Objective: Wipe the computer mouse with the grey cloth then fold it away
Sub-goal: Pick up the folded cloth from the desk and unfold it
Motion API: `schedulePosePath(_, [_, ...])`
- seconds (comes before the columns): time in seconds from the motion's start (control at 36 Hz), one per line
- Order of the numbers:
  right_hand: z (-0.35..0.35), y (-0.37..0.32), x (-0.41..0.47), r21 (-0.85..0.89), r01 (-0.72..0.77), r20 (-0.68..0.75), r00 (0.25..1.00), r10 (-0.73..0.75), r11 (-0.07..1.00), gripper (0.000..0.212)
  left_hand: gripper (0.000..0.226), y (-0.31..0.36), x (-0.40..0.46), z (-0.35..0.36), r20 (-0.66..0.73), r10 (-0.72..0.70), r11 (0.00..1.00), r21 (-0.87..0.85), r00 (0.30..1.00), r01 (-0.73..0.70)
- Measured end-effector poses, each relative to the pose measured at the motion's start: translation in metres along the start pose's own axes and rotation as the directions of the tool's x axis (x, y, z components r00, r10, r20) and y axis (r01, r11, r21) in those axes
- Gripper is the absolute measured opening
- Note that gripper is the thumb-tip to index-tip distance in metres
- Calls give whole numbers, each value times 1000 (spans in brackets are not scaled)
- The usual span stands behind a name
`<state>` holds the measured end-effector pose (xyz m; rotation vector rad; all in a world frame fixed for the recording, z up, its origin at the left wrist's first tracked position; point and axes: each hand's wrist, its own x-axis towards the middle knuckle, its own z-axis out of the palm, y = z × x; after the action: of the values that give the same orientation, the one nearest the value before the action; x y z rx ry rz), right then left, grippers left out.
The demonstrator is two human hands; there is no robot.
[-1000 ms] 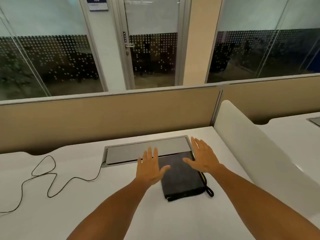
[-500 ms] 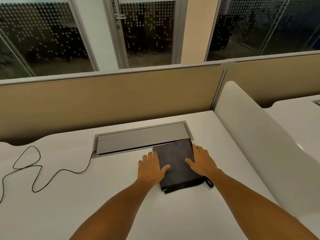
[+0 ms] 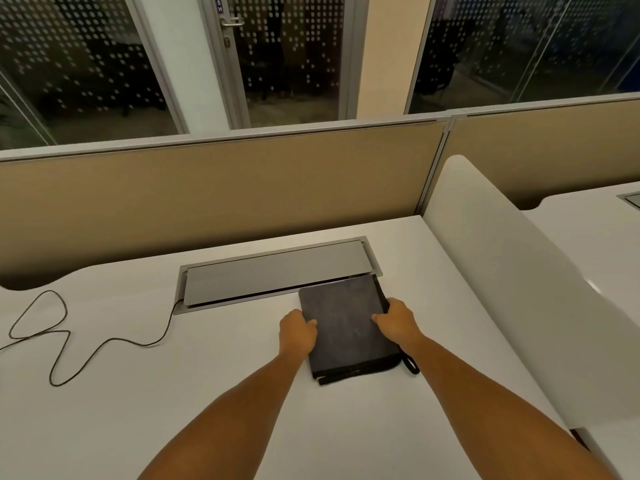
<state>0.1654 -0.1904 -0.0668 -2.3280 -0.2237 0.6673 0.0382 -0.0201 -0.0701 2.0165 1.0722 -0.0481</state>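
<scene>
The broad white desk (image 3: 214,403) carried the folded dark grey cloth (image 3: 344,327) near its right side, just in front of the long grey metal cable hatch (image 3: 273,271). No computer mouse was visible, so the wiping looked finished. The cloth was a flat, squarish stack with tidy layered edges and a black loop at its near right corner. The left hand (image 3: 298,332) and right hand (image 3: 398,320) clasped its opposite sides, fingers curled over the edges. Even pressure from both sides would best keep the fold square.
</scene>
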Motion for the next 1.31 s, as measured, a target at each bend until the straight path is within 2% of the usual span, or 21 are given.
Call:
schedulePosePath(0.11, [0, -3, -7, 138, -35, 1, 999, 35, 990, 21, 22, 2, -2, -6, 19, -42, 996, -82, 999, 44])
schedulePosePath(0.25, [-5, -15, -23, 274, -43, -1, 999, 45, 961, 7, 27, -1, -13, -18, 35, -54, 984, -168, 998, 59])
schedulePosePath(0.39, [-11, -30, -50, 351, -14, 21, 1000, 7, 936, 10, 29, -4, -33, -41, 15, -32, 969, -246, 999, 35])
schedulePosePath(0.58, [-13, -59, -96, 357, 37, -1, 999, -39, 934, 34, 36, -2, -78, -93, -43, 44, 958, -282, 998, -54])
schedulePosePath(0.69, [-11, -76, -125, 390, 108, -11, 994, -112, 914, 42, 32, -7, -104, -125, -106, 72, 949, -298, 992, -101])
schedulePosePath(0.83, [0, -92, -161, 498, 181, -12, 979, -202, 848, 42, 20, -23, -135, -160, -202, 99, 939, -305, 974, -158])
schedulePosePath(0.97, [21, -103, -192, 508, 273, -31, 954, -299, 817, 48, 32, -47, -167, -186, -280, 60, 913, -373, 958, -166])
schedulePosePath(1.08, [39, -113, -215, 532, 352, -16, 914, -406, 770, 43, 44, -72, -193, -205, -335, 41, 878, -438, 941, -194])
schedulePosePath(1.17, [52, -123, -231, 510, 422, -27, 879, -476, 749, 37, 36, -91, -210, -218, -386, 102, 874, -404, 917, -268])
schedulePosePath(1.25, [67, -133, -247, 481, 503, -48, 833, -550, 719, 23, 28, -107, -223, -229, -423, 153, 873, -366, 893, -323])
schedulePosePath(1.31, [76, -141, -260, 448, 565, -63, 793, -605, 693, 22, 23, -117, -230, -237, -456, 182, 874, -332, 871, -356])
